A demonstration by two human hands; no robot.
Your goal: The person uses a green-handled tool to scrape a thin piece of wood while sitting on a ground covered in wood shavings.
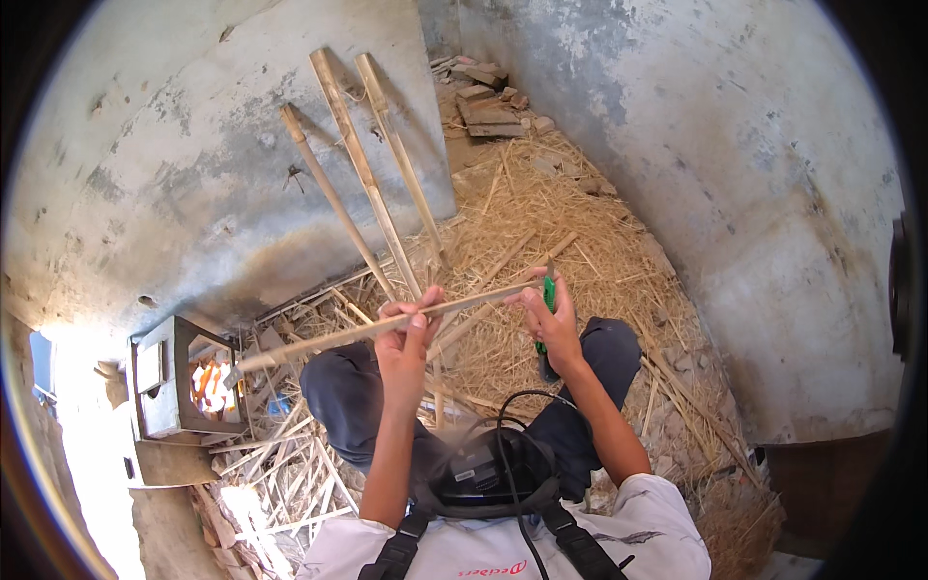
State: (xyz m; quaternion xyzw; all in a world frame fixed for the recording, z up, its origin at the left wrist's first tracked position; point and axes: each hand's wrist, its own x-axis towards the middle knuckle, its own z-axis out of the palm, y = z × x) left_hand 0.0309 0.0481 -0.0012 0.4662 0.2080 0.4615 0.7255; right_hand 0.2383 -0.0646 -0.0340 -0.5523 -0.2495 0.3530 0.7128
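Note:
My left hand (406, 333) grips a long thin bamboo strip (319, 343) near its middle. The strip runs from the lower left, over a small stove, up to my right hand. My right hand (549, 324) holds a green-handled knife (547, 300) against the strip's right end. Both hands are in front of my knees, which are clad in dark trousers. I sit on a floor strewn with straw and bamboo shavings.
Three bamboo poles (362, 164) lean against the grey concrete wall (174, 164) ahead. A small metal box stove (179, 382) with fire inside stands at the left. Split bamboo strips (290, 474) lie near it. Bricks and rubble (488, 101) are piled at the far end.

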